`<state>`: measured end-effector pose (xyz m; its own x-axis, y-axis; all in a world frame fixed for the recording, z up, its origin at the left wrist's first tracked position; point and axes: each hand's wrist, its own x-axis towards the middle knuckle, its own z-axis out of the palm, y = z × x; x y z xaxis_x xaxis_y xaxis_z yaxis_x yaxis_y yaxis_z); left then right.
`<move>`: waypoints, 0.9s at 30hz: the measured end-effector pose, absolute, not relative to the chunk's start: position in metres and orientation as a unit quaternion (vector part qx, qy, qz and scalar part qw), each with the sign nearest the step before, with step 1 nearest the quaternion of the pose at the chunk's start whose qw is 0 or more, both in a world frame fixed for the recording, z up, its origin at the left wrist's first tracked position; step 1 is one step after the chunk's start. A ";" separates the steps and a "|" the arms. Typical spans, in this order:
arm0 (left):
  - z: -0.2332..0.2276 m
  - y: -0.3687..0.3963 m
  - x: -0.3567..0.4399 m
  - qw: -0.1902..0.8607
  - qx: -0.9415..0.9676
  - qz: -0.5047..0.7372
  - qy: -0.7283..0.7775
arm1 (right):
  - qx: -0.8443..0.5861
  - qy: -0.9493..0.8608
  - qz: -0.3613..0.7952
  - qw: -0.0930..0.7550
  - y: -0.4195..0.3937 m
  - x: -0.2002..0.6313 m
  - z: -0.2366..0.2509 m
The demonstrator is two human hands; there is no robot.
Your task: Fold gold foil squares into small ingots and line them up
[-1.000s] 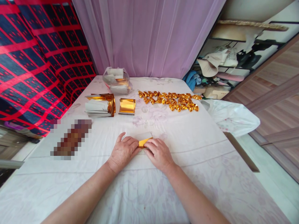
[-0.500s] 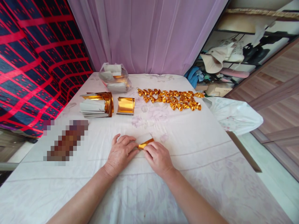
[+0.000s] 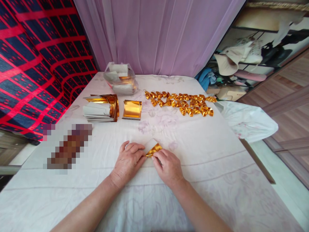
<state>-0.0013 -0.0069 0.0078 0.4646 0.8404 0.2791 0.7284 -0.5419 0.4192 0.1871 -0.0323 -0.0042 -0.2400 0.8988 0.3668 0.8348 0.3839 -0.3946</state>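
A small sheet of gold foil paper [image 3: 154, 149] lies on the table in front of me, white side up, with its near part turned over to show gold. The left corner of it is pinched between the thumb and fingers of my left hand [image 3: 130, 158]. My right hand [image 3: 169, 166] grips the near right edge of the fold with thumb and fingertips. Beyond my hands lies a small stack of gold foil sheets [image 3: 132, 110], and left of it a larger, curled stack of foil paper [image 3: 100, 109]. Folded gold foil pieces [image 3: 180, 100] sit in rows at the far right.
A clear plastic bag [image 3: 120, 79] of more foil paper stands at the table's back. A blurred-out item [image 3: 70, 146] lies at the left. Flowered cloth covers the table [image 3: 116, 201]. A white bag [image 3: 251, 120] and cluttered shelves [image 3: 241, 61] are on the right.
The folded gold part of the sheet has grown from a narrow strip to a wider slanted shape. Both hands keep hold of it, and the view has shifted slightly.
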 end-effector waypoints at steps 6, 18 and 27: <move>0.007 -0.006 -0.001 0.149 0.842 0.219 0.470 | -0.556 -0.790 0.071 0.248 -0.030 0.190 -0.003; 0.010 -0.007 -0.001 0.161 0.846 0.209 0.464 | -0.571 -0.782 0.079 0.238 -0.036 0.188 0.001; 0.006 -0.004 0.001 0.171 0.840 0.215 0.468 | -0.586 -0.778 0.045 0.221 -0.033 0.188 -0.001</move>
